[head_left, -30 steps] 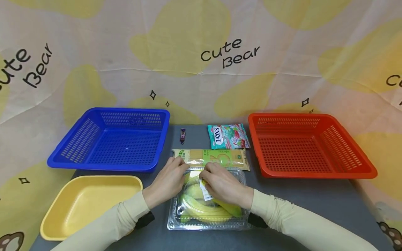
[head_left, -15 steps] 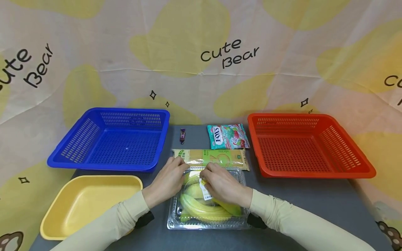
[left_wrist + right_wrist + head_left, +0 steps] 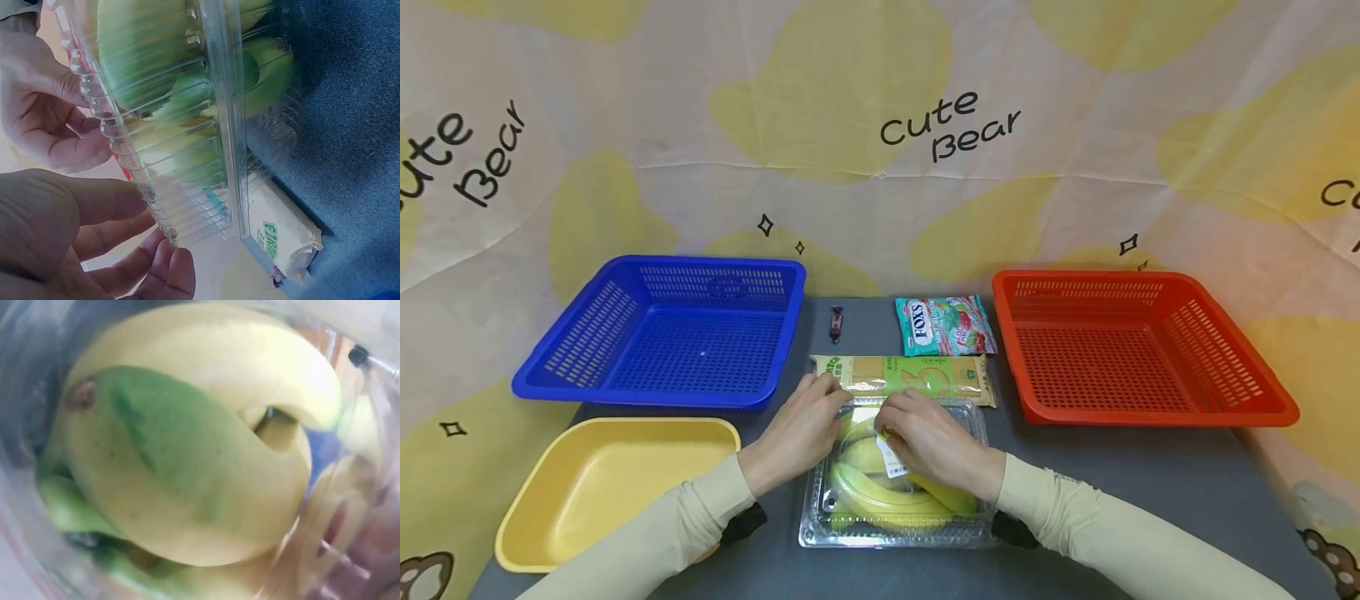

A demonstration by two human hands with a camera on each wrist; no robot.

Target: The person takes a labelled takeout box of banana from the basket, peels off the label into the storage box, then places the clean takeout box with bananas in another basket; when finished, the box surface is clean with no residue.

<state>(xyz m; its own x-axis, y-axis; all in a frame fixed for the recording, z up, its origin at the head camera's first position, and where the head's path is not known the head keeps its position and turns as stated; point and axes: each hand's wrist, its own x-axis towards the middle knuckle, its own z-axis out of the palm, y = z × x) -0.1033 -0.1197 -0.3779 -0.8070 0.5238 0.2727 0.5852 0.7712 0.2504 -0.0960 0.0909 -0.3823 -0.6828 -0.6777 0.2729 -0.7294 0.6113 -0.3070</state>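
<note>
A clear plastic container (image 3: 827, 537) with bananas (image 3: 887, 504) inside stands at the front centre of the table. At its far left corner, the left hand (image 3: 797, 433) pinches the edge; in the left wrist view that hand (image 3: 106, 231) has its thumb and fingers around the ridged rim. The right hand (image 3: 936, 442) lies over the lid with curled fingers gripping the container's far edge, beside a white label (image 3: 892, 457). Through the clear plastic, bananas (image 3: 187, 462) fill the right wrist view. The right fingertips are partly hidden in the head view.
Behind the container lie a noodle pack (image 3: 917, 375), a FOX'S candy bag (image 3: 945, 326) and a small wrapped candy (image 3: 836, 324). A blue basket (image 3: 700, 354) and a yellow tub (image 3: 617, 479) stand on the left, a red basket (image 3: 1112, 367) on the right.
</note>
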